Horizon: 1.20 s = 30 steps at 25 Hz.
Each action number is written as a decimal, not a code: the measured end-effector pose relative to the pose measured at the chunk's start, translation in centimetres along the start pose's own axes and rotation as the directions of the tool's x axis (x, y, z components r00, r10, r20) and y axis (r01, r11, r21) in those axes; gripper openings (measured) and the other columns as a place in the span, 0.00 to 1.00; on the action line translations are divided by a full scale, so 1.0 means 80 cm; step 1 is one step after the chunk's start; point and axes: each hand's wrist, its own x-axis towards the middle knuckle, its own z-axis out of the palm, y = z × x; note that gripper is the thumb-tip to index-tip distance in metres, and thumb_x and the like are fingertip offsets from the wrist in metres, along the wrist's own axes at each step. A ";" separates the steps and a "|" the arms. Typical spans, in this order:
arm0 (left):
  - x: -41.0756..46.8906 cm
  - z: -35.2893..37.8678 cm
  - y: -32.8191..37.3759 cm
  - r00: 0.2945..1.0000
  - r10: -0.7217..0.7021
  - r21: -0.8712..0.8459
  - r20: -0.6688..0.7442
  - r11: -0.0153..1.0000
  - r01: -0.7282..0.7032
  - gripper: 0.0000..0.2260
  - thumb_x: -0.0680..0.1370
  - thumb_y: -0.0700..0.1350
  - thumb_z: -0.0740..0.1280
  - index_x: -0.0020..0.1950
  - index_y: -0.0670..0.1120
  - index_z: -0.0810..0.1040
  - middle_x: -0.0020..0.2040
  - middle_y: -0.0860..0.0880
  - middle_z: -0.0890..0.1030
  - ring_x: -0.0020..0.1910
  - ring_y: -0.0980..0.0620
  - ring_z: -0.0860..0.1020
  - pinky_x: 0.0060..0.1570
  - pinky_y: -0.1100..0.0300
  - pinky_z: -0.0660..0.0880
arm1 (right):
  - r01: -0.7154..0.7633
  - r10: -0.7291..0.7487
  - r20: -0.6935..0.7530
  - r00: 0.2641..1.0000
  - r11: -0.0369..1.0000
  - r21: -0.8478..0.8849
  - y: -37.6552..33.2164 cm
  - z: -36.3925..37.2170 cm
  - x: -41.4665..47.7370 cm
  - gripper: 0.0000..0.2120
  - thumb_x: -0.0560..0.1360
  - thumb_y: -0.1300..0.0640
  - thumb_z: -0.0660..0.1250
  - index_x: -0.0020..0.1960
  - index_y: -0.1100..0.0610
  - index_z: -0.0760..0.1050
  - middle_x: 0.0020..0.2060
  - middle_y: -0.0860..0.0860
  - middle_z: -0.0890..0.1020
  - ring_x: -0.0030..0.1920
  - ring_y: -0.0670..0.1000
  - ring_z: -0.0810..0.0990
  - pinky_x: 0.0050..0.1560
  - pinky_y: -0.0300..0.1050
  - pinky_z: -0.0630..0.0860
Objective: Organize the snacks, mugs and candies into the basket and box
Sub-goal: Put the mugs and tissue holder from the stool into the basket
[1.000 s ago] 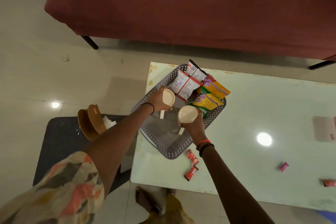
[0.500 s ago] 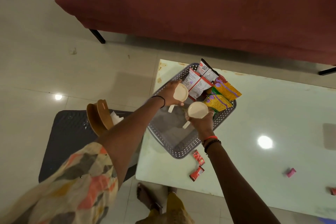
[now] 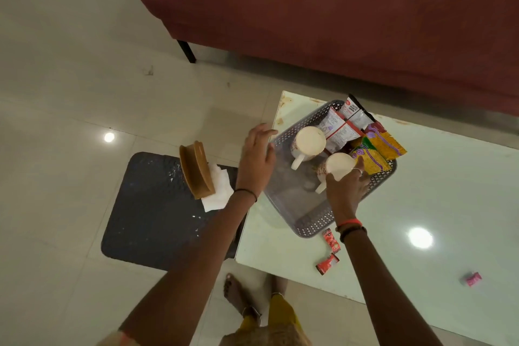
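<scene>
A grey perforated basket [image 3: 304, 226] sits on the near left corner of the pale table [image 3: 449, 205]. White snack packets [image 3: 341, 128] and yellow snack packets [image 3: 377, 149] lean in its far end. One cream mug [image 3: 307, 143] stands in the basket, with nothing touching it. My left hand [image 3: 257, 157] hovers open just left of the basket rim. My right hand [image 3: 346, 191] holds a second cream mug [image 3: 337, 167] inside the basket, beside the yellow packets. Two red candies [image 3: 331, 241] [image 3: 327, 262] lie on the table in front of the basket. A pink candy [image 3: 473, 279] lies further right.
A dark red sofa [image 3: 337, 8] stands beyond the table. Left of the table, a dark stool [image 3: 157, 213] carries a brown holder [image 3: 196, 170] with white napkins [image 3: 217, 191]. My bare feet [image 3: 238, 295] show below the table's near edge on the tiled floor.
My left hand set its mug down in the basket, let go and drew back to the left. My right hand lowered its mug into the basket. The view shifted left.
</scene>
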 end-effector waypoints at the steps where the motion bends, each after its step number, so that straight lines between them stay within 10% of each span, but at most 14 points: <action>1: -0.015 -0.021 -0.017 0.988 0.007 0.100 -0.153 0.995 0.009 0.16 0.74 0.33 0.61 0.59 0.47 0.74 0.66 0.47 0.71 0.65 0.49 0.71 0.70 0.58 0.64 | 0.148 -0.150 -0.084 0.985 0.988 -0.033 -0.007 0.008 -0.022 0.30 0.71 0.64 0.69 0.70 0.67 0.63 0.65 0.69 0.68 0.65 0.70 0.67 0.66 0.64 0.66; 3: -0.030 -0.064 -0.056 0.974 0.012 0.288 -0.226 0.956 0.055 0.25 0.68 0.28 0.63 0.60 0.50 0.73 0.68 0.49 0.70 0.65 0.49 0.70 0.72 0.56 0.60 | 0.296 -0.296 0.001 0.955 0.954 -0.051 -0.025 0.039 -0.067 0.18 0.74 0.65 0.66 0.62 0.70 0.70 0.61 0.67 0.73 0.62 0.65 0.71 0.65 0.54 0.68; 10: -0.006 -0.180 -0.190 0.893 0.033 0.673 0.448 0.645 -0.361 0.39 0.68 0.31 0.69 0.74 0.50 0.57 0.76 0.45 0.59 0.75 0.42 0.57 0.74 0.42 0.55 | 0.539 -0.407 0.626 0.665 0.842 -0.025 -0.088 0.177 -0.167 0.29 0.74 0.48 0.67 0.69 0.63 0.66 0.64 0.59 0.70 0.65 0.57 0.69 0.64 0.49 0.70; 15: 0.018 -0.194 -0.214 0.858 0.060 0.671 0.511 0.596 -0.441 0.34 0.68 0.27 0.65 0.71 0.49 0.65 0.61 0.40 0.74 0.56 0.38 0.76 0.58 0.47 0.71 | 0.645 -0.459 0.598 0.657 0.754 -0.130 -0.106 0.224 -0.177 0.35 0.68 0.44 0.73 0.65 0.63 0.67 0.58 0.58 0.74 0.59 0.58 0.73 0.57 0.51 0.75; 30: 0.013 -0.221 -0.160 0.867 0.136 0.634 0.479 0.630 -0.449 0.22 0.73 0.37 0.66 0.65 0.50 0.71 0.52 0.44 0.79 0.52 0.42 0.76 0.57 0.49 0.68 | 0.537 -0.447 0.497 0.744 0.842 -0.046 -0.099 0.191 -0.207 0.27 0.73 0.53 0.68 0.68 0.62 0.65 0.60 0.58 0.71 0.60 0.58 0.72 0.59 0.50 0.75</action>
